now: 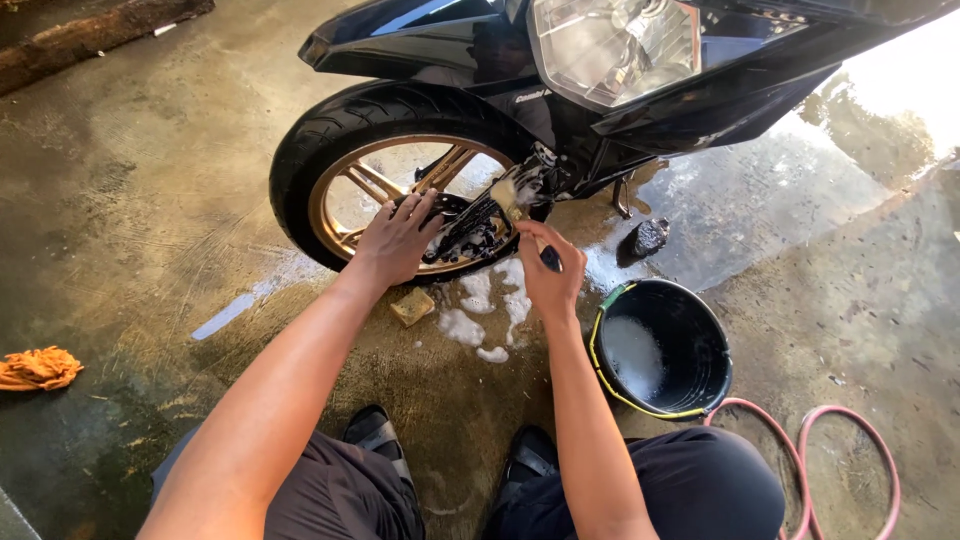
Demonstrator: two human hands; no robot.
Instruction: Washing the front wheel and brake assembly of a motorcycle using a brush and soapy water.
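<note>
A black motorcycle [650, 90] stands in front of me, its front wheel [330, 130] showing a black tyre and gold spokes. My left hand [398, 240] rests spread on the wheel's gold rim and brake disc. My right hand [548, 268] grips a small brush [508, 197] with a dark handle, its pale bristles pressed against the soapy hub parts. White foam [480, 300] lies on the wet concrete under the wheel. A yellow sponge [412, 307] sits on the ground just below my left wrist.
A black bucket [700, 340] with soapy water stands to the right of my right arm. A pink hose [850, 440] coils beside it. An orange rag [38, 368] lies far left. A log [90, 35] lies top left. Puddles spread at right.
</note>
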